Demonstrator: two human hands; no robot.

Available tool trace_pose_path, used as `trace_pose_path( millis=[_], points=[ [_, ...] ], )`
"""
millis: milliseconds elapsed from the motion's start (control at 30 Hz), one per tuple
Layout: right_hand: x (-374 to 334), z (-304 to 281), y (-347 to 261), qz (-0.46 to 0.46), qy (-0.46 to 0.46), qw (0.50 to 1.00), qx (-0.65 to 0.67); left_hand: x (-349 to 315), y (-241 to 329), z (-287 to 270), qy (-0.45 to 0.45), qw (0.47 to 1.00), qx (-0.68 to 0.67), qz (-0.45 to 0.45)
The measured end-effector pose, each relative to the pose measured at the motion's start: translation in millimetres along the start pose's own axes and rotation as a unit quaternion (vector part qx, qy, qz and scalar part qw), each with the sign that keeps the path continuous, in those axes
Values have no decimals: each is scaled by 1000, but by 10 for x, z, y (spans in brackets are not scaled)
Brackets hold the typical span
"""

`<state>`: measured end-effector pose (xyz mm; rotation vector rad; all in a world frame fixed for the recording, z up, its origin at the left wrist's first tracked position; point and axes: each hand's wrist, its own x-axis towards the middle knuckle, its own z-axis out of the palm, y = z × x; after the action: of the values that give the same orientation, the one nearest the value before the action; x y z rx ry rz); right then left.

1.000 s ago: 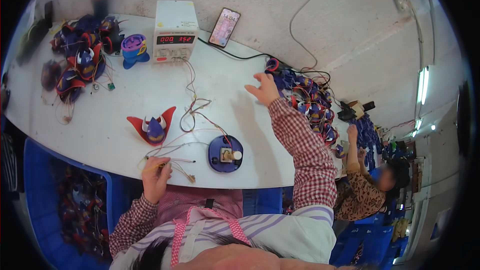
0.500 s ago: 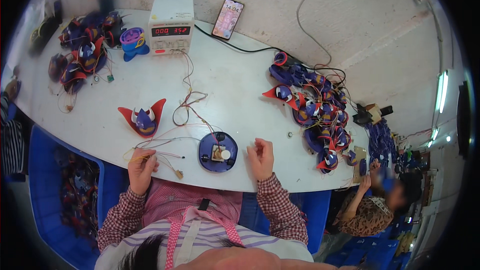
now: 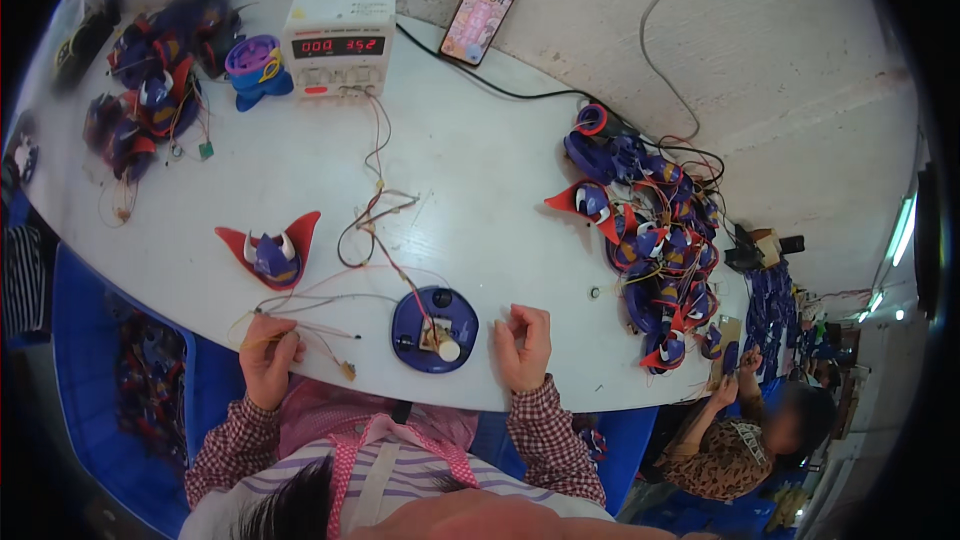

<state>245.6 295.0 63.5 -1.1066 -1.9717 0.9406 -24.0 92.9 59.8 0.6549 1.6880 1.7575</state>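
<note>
My left hand [image 3: 268, 355] is at the table's front edge, thumb and fingers pinched on thin wires [image 3: 325, 298]. These run toward a round, dark purple base [image 3: 436, 330] with a white knob-like part on it. A small tan connector [image 3: 347, 370] lies beside the hand. Above the hand sits a horned purple toy head [image 3: 272, 258] with red wing-like sides. My right hand [image 3: 523, 348] rests at the right of the base, apart from it, with the thumb away from the loosely bent fingers and nothing seen in it.
A white power supply [image 3: 340, 30] stands at the back, its leads running to the base. Beside it are a blue and purple round piece [image 3: 258, 70] and a phone [image 3: 480, 20]. Heaps of toy parts [image 3: 660, 250] lie left and right. A person [image 3: 725, 440] works at the right.
The head view has shifted, so the table's things sit differently in the picture. The toy head appears slightly turned. My left hand still pinches the wires; my right hand stays beside the base.
</note>
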Motion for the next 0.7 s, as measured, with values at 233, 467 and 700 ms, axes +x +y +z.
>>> trace_pose_path(
  millis=[233,467,700],
  points=[
    [-77,-70,-35,5,150,988,25,39,136,-60,-20,995,-39,-88],
    [-766,333,-908,-142,-105,984,26,-342,223,-134,-23,987,-108,-117],
    [-703,1135,-956,-190,-106,969,-117,-508,156,-121,-66,974,-134,-168]
  ],
)
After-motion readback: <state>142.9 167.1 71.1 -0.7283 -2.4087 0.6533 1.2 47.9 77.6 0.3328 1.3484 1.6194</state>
